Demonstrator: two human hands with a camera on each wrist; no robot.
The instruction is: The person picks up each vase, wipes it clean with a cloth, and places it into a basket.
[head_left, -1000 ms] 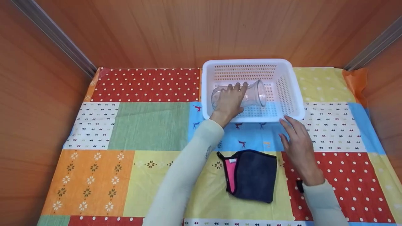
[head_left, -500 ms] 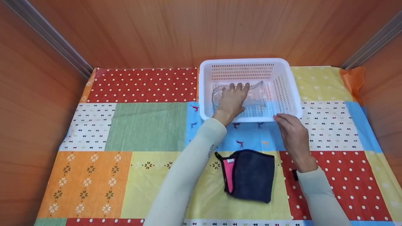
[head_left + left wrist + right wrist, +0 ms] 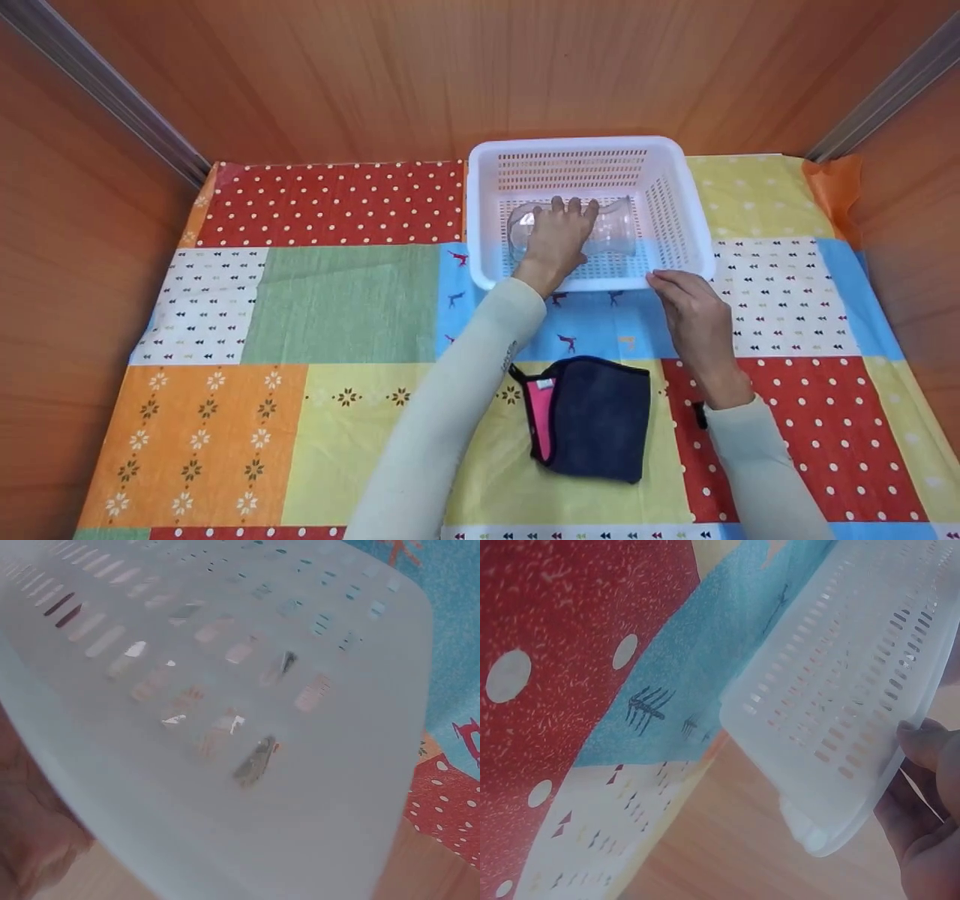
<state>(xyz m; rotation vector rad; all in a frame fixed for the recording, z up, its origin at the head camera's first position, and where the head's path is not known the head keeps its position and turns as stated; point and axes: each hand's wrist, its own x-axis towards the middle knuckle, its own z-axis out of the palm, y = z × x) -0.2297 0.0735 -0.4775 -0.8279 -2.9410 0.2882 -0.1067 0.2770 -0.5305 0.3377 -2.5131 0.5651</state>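
Observation:
A clear glass vase [image 3: 615, 229] with a flared mouth lies on its side in a white perforated plastic basket [image 3: 615, 283]. From above, my left hand [image 3: 559, 232] grips the vase's body, its mouth pointing right. Thumb and fingers of my right hand [image 3: 697, 315] pinch the basket's front rim near the right corner. The right wrist view shows that thumb over the rim and the fingers on the outer side. In the left wrist view the basket wall [image 3: 315, 802] hides most of the left hand [image 3: 30, 825] and the vase.
A folded dark navy cloth item [image 3: 600, 420] with pink lining and a black loop lies in front of the basket. Patchwork cloth [image 3: 352, 300] covers the table. Wooden panels [image 3: 420, 75] stand at the back and both sides, close behind the basket.
My right hand has moved up and left and closed on the basket rim. Under my left hand the vase's mouth has turned from partly facing the camera to pointing sideways. The view has shifted slightly.

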